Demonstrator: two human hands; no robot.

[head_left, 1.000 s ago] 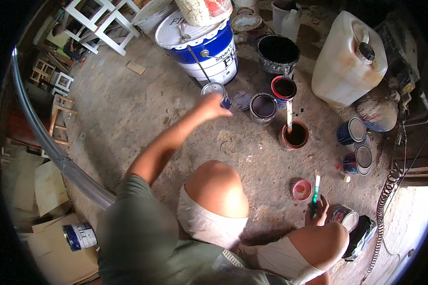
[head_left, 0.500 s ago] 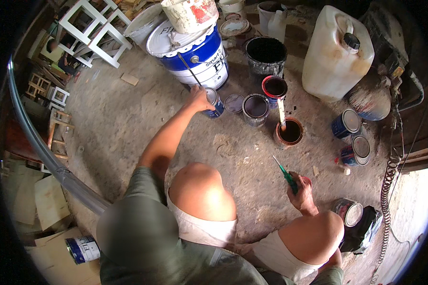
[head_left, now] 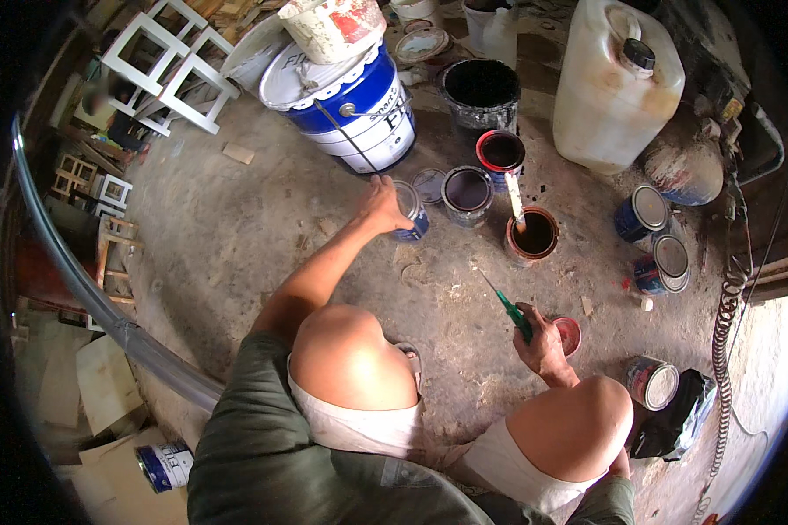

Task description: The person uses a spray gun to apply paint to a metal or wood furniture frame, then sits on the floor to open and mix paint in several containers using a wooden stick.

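Head view, and what had just changed began at the foot of the big blue-and-white bucket [head_left: 376, 131]: within the last second my left hand [head_left: 382, 210] had come round the side of a blue paint can [head_left: 419, 226], and the can had moved away from the bucket toward me, to the upper middle of the frame. I was grasping it with my thumb on its near side; how firmly, I could not tell. My right hand [head_left: 541, 346], right of centre, had lifted and was wrapped round a green-handled tool [head_left: 510, 311], its thin tip turned toward the upper left. I judged that this brought can and tool closer together.

Around them, a jerrycan [head_left: 608, 109] stood upper right and a black-coated tub [head_left: 486, 118] top centre. The open cans were most in the way, I thought: a dark grey one [head_left: 467, 214] just right of mine, a red-rimmed one [head_left: 500, 164] beyond, and a brown-rimmed one [head_left: 525, 254] with a brush [head_left: 515, 197] in it. Smallest, a red lid [head_left: 571, 337] lay just beside my right hand
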